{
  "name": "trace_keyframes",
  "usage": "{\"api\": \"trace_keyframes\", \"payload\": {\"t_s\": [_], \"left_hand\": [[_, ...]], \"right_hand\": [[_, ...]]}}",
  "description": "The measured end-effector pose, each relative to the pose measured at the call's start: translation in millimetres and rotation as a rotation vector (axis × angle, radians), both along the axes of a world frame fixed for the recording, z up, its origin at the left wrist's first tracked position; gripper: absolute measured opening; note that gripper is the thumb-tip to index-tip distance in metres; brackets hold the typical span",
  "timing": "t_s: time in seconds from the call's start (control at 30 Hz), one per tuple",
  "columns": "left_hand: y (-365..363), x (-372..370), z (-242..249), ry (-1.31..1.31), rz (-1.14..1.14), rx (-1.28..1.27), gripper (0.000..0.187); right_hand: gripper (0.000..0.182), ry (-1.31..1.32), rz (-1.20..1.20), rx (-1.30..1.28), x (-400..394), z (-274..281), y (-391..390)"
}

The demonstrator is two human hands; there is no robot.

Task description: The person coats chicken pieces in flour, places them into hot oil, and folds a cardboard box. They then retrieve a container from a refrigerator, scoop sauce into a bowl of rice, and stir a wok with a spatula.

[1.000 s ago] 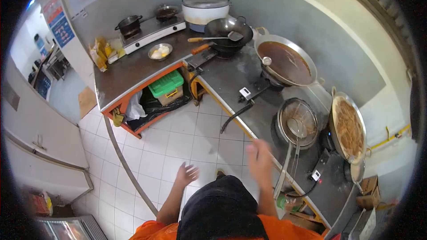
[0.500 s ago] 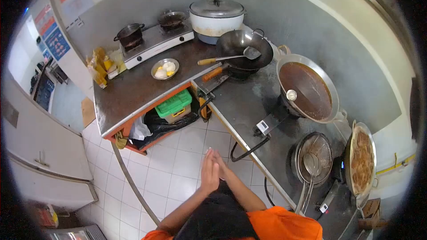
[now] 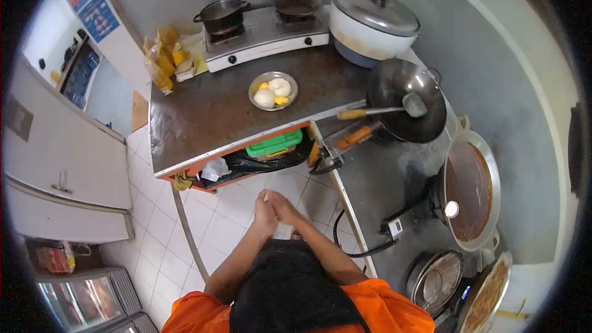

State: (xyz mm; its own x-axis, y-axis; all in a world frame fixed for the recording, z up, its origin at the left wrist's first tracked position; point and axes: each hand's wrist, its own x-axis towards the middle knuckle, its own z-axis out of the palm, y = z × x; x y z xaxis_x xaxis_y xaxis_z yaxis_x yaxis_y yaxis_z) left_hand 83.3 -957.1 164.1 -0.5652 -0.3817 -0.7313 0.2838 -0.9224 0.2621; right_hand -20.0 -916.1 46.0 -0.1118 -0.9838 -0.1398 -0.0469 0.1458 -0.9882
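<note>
Left hand and right hand meet, fingers folded close; anything between them, I can't tell! Ahead, green-lidded box under the counter, metal bowl up top. Good form: palms snug, clear of the counter.

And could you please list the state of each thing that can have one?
Left hand: touching right hand
Right hand: touching left hand
White pot: lid on
Black pot: uncovered
Bowl: holding white and yellow pieces
Wok: uncovered
Spatula: head in wok
Box: green lid on
Large pan: uncovered, brown liquid inside
Stove: flame unclear
</note>
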Motion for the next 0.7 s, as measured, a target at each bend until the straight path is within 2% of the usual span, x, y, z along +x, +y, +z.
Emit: {"api": "trace_keyframes", "payload": {"t_s": [0.03, 0.07, 0.13, 0.17, 0.2, 0.23, 0.27, 0.3, 0.33, 0.4, 0.43, 0.5, 0.53, 0.57, 0.6, 0.63, 0.7], "left_hand": [[-9.0, -0.6, 17.2, -0.025, -0.121, -0.086, 0.062], [-15.1, 1.1, 32.3, -0.026, -0.122, -0.080, 0.062], [-24.0, 7.6, 52.6, -0.191, -0.080, -0.510, 0.055], [-29.3, 6.5, 53.5, -0.317, -0.094, -0.767, 0.055], [-37.4, 6.7, 57.5, -0.313, -0.111, -0.755, 0.055], [-48.3, 6.5, 63.7, -0.336, -0.189, -1.279, 0.056], [-60.4, 9.0, 67.1, -0.330, -0.263, -1.802, 0.057], [-80.5, 20.6, 53.9, -0.407, -0.550, -2.035, 0.059], [-101.2, 31.5, 45.8, -0.394, -0.555, -2.005, 0.059], [-142.4, 50.1, 34.8, -0.450, -0.639, -2.214, 0.060], [-157.1, 56.3, 35.0, -0.462, -0.638, -2.189, 0.060], [-177.8, 73.6, 35.8, -0.720, -0.777, -2.234, 0.059], [-183.9, 82.9, 17.5, -0.719, -0.776, -2.218, 0.059], [-190.9, 91.3, -17.3, -0.828, -0.741, -2.054, 0.059], [-198.2, 99.8, -49.3, -0.921, -0.705, -1.891, 0.058], [-205.1, 117.2, -72.9, -0.902, -0.622, -1.725, 0.058], [-222.6, 160.8, -67.3, -0.783, -0.698, -1.444, 0.059]], "right_hand": [[0.059, -0.313, -0.042, 0.412, -14.8, 65.6, -3.3], [0.059, -0.314, -0.043, 0.417, -31.0, 54.1, -18.8], [0.062, 0.503, -0.014, 0.402, -43.3, 27.1, -45.6], [0.062, 0.496, -0.023, 0.418, -38.5, 24.0, -58.5], [0.066, -0.025, -0.139, 0.488, -28.2, 43.3, -72.4], [0.069, -0.548, -0.262, 0.532, -17.9, 61.6, -84.8], [0.069, -0.553, -0.286, 0.547, -8.5, 72.8, -95.1], [0.073, -0.772, -0.280, 0.436, 0.7, 82.7, -104.1], [0.077, -0.982, -0.266, 0.324, 11.4, 90.2, -111.0], [0.086, -1.392, -0.224, 0.084, 36.1, 102.2, -128.5], [0.090, -1.594, -0.196, -0.052, 49.6, 107.9, -139.3], [0.089, -1.619, -0.263, -0.017, 59.1, 120.4, -142.8], [0.088, -1.629, -0.328, -0.013, 57.6, 132.0, -141.6], [0.080, -1.590, -0.226, -0.046, 60.6, 158.2, -142.6], [0.080, -1.581, -0.240, -0.040, 60.8, 161.2, -141.9], [0.075, -1.540, -0.298, -0.049, 61.0, 163.6, -139.9], [0.071, -1.487, -0.353, -0.051, 56.9, 172.6, -140.6]]}}
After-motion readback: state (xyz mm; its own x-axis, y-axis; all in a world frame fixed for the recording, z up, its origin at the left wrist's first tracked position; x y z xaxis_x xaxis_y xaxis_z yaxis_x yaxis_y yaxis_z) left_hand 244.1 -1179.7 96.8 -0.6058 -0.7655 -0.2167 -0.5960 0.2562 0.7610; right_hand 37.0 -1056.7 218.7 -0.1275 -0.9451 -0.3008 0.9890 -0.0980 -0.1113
